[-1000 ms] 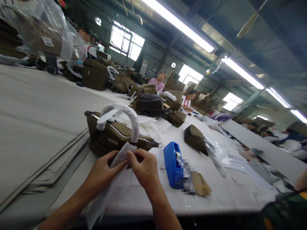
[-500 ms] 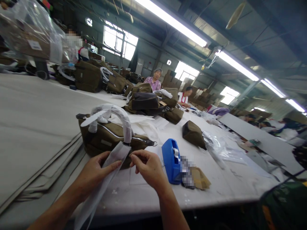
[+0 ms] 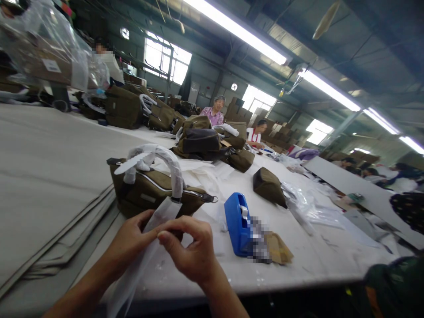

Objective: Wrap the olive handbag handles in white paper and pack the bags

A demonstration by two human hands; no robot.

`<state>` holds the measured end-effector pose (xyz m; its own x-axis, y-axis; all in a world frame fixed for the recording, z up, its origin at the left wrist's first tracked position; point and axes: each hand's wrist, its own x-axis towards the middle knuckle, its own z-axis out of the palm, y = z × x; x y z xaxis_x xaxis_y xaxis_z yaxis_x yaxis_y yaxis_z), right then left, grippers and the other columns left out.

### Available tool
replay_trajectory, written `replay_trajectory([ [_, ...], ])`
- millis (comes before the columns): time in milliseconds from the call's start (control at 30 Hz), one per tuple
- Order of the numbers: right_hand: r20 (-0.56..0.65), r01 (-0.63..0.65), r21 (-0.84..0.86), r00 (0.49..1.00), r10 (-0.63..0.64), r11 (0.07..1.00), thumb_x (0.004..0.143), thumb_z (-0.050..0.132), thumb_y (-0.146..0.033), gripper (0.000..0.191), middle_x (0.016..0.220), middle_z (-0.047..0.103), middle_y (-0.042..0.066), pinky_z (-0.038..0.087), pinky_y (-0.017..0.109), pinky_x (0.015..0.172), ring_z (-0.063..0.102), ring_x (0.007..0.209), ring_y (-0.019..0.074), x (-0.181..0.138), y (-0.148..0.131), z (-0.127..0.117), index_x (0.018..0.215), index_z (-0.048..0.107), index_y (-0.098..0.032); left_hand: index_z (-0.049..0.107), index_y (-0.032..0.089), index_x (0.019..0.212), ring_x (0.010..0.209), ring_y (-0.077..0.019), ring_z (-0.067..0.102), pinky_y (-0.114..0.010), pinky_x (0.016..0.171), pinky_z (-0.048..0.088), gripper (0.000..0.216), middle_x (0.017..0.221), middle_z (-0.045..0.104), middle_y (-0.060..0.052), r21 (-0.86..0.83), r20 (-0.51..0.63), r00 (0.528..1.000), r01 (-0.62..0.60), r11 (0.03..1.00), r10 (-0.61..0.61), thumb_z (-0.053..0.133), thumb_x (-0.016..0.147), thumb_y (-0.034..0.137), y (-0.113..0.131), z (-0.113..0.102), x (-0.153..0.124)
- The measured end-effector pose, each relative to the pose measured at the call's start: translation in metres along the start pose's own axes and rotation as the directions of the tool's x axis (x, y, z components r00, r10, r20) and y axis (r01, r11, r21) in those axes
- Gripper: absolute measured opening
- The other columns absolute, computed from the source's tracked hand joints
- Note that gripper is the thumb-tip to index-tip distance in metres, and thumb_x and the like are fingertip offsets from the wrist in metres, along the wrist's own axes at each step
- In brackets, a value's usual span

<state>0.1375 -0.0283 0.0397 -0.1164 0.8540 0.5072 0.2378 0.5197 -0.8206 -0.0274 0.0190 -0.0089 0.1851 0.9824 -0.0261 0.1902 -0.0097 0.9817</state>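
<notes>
One white strip (image 3: 162,213) runs from the base of the wrapped handle (image 3: 174,168) down toward the table's (image 3: 308,260) near edge; we hold it in our left hand (image 3: 132,234), thumb across it; our right hand (image 3: 191,245) curls at the same spot, though we cannot tell whether it pinches anything; beyond lies the olive bag (image 3: 142,190), back from that edge; to its right stands a blue tape dispenser (image 3: 235,226).

Table (image 3: 314,263): handbag (image 3: 141,192) left of tape dispenser (image 3: 236,229).
Bag pile (image 3: 200,140) lies on the far side, behind both.
</notes>
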Motion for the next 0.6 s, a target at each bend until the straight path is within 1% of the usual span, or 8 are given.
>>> replay_trajectory([
  [200,-0.087,-0.182,-0.069,0.981,0.176,0.981,0.086,0.07,-0.029,0.013,0.071,0.07,0.0,0.045,0.023,0.059,0.059,0.061,0.0122,0.012,0.026,0.011,0.081,0.076,-0.018,0.073,0.021,0.098,0.088,-0.0308,0.072,-0.031,0.071,0.055,0.044,0.09,0.078,-0.003,0.061,-0.032,0.999,-0.024,0.998,0.026,0.076,0.072,0.056,-0.004,0.001,0.002],
  [333,-0.154,-0.237,-0.08,0.963,0.223,0.968,0.085,0.07,-0.03,0.015,0.07,0.07,0.001,0.046,0.023,0.06,0.06,0.062,0.0134,0.014,0.031,0.015,0.078,0.075,-0.018,0.074,0.022,0.095,0.086,-0.0308,0.072,-0.032,0.073,0.055,0.042,0.088,0.078,-0.003,0.072,-0.051,0.998,-0.041,0.997,0.044,0.076,0.072,0.057,-0.003,0.0,0.001],
  [500,-0.074,-0.223,0.038,0.972,0.225,0.974,0.086,0.071,-0.03,0.014,0.067,0.068,0.0,0.045,0.024,0.058,0.058,0.057,0.012,0.004,0.021,0.011,0.08,0.074,-0.018,0.072,0.022,0.1,0.093,-0.0316,0.072,-0.031,0.077,0.055,0.043,0.097,0.079,-0.004,0.015,-0.014,1.0,-0.027,1.0,0.028,0.077,0.072,0.054,-0.007,-0.002,0.004],
  [600,-0.053,-0.229,0.071,0.971,0.233,0.971,0.087,0.071,-0.03,0.015,0.065,0.067,0.0,0.044,0.023,0.056,0.056,0.055,0.0109,0.0,0.015,0.008,0.08,0.074,-0.017,0.072,0.022,0.1,0.091,-0.0307,0.072,-0.031,0.077,0.054,0.044,0.095,0.079,-0.003,0.057,-0.009,0.999,-0.035,0.998,0.035,0.075,0.072,0.057,-0.012,-0.002,0.007],
])
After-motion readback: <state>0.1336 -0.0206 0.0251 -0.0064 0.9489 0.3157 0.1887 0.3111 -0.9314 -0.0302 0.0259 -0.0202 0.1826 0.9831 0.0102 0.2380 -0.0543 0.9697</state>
